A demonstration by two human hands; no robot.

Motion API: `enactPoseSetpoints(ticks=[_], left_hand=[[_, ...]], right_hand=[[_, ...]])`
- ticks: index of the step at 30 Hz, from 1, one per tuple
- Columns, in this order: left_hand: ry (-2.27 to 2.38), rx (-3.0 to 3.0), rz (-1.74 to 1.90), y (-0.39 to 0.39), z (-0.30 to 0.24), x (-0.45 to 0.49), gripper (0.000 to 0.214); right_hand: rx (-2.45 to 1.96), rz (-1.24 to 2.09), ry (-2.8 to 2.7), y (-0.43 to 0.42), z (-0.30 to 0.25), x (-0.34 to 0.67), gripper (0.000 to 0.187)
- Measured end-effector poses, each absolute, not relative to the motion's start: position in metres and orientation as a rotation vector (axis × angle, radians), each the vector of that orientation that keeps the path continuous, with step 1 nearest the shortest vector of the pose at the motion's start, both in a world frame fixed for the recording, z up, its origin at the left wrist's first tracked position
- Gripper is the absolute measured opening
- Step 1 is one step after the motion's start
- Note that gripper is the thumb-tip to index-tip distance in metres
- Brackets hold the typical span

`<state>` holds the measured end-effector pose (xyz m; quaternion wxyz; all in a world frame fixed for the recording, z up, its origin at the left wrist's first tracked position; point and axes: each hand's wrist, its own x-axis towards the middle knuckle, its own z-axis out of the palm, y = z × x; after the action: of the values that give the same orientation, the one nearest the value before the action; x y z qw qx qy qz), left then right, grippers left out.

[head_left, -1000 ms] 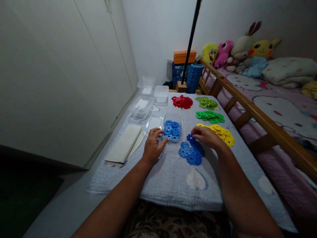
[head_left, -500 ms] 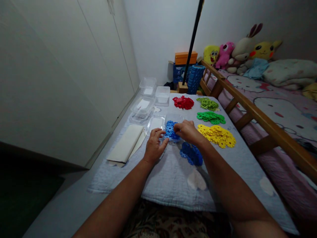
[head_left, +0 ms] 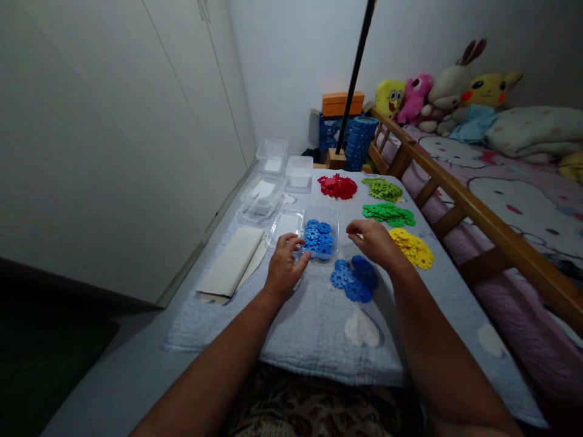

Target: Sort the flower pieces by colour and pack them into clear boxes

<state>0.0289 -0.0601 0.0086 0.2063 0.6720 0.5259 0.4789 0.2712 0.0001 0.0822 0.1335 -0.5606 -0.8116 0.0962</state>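
Observation:
My left hand [head_left: 286, 261] rests with its fingers apart at the near left side of a clear plastic container [head_left: 336, 233]. Blue snowflake-shaped plastic discs [head_left: 317, 237] lie inside that container. To its right, above the cloth, my right hand [head_left: 371, 241] hovers with thumb and fingers slightly parted, and I see nothing held in it. Below it lies a small heap of more blue discs [head_left: 355, 279]. Part of the yellow disc pile [head_left: 412, 247] is hidden behind my right hand. A clear lid [head_left: 288, 224] lies left of the container.
Red [head_left: 337, 187], light green [head_left: 383, 189] and green disc piles [head_left: 388, 214] lie farther back. Several clear containers [head_left: 299, 173] stand at the back left, near a folded cream sheet [head_left: 232, 261]. A wooden bed rail [head_left: 437, 179] runs along the right; a black pole [head_left: 353, 85] rises behind.
My right hand has moved right, out of the container and away from the blue discs, uncovering them. It now covers part of the yellow pile. My left hand has stayed in place.

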Motion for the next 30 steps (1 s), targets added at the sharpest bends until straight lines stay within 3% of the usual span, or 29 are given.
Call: enactPoseSetpoints(ticks=[11, 17, 22, 30], left_hand=[[1.449, 1.849, 1.326, -0.061, 0.009, 0.029, 0.023], [1.464, 1.851, 1.326, -0.06, 0.009, 0.029, 0.023], [1.461, 1.863, 1.332, -0.061, 0.008, 0.028, 0.022], [1.468, 1.857, 1.321, -0.061, 0.009, 0.028, 0.022]], right_hand=[[-1.833, 0.568, -2.452, -0.012, 0.042, 0.308, 0.015], [-1.702, 0.677, -2.284, -0.013, 0.037, 0.308, 0.013], [-1.47, 1.026, -2.011, -0.015, 0.039, 0.303, 0.007], [-1.311, 1.225, -1.638, -0.018, 0.049, 0.3, 0.019]])
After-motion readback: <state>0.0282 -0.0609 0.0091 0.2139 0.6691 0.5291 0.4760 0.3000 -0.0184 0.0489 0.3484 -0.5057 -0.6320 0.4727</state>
